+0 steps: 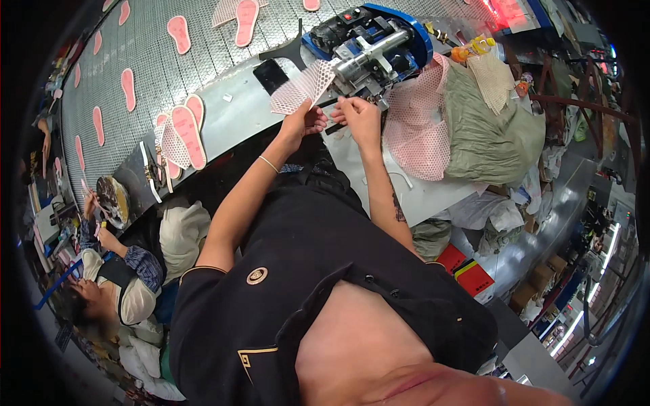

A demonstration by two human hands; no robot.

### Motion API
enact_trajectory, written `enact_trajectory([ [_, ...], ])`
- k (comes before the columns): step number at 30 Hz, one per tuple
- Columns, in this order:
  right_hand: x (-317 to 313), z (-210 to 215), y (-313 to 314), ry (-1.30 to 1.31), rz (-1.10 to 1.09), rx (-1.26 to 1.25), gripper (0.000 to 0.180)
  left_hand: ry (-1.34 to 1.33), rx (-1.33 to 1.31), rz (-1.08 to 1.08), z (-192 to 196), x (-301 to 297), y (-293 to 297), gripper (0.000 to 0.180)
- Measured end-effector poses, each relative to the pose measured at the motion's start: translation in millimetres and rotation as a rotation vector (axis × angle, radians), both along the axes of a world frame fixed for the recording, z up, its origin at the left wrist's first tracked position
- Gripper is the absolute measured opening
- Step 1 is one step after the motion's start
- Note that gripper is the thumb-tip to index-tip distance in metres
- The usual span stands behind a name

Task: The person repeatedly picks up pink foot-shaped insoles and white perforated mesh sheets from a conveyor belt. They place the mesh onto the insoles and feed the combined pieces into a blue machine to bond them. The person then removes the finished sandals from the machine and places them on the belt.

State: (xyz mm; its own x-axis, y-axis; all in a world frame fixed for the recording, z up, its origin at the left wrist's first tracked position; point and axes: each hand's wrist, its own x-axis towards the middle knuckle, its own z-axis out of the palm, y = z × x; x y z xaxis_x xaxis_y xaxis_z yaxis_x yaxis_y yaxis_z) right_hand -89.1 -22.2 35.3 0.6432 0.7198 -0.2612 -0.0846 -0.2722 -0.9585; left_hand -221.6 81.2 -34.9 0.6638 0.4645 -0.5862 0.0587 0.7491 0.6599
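Mesh fabric piece, pale pink with an open diamond weave, fans out up and away from the left hand, its long axis slanting toward the blue-and-silver machine just beyond its far edge. That hand pinches the near corner between thumb and fingers, so the mesh lies directly above those fingertips. Right hand sits just beside the left, near the mesh's lower edge; its fingers curl together on something small and dark, though what it is cannot be told. A pile of matching pink mesh lies beside the right hand, to its right.
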Motion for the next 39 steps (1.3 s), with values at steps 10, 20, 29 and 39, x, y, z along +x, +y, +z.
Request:
enact_trajectory([
  [10,-49,54,43,-0.143,0.129,0.422,0.041,0.108,1.683,0.112,134,-60,43,0.04],
  [20,-107,106,134,0.19,0.186,0.646,0.052,0.094,1.841,0.335,165,-126,136,0.039],
  [29,-138,44,234,0.353,0.135,0.458,0.046,0.481,1.513,-0.011,148,-146,189,0.056],
  [39,-104,-48,348,1.413,-0.076,0.491,0.05,0.405,1.386,0.03,86,-135,294,0.056],
])
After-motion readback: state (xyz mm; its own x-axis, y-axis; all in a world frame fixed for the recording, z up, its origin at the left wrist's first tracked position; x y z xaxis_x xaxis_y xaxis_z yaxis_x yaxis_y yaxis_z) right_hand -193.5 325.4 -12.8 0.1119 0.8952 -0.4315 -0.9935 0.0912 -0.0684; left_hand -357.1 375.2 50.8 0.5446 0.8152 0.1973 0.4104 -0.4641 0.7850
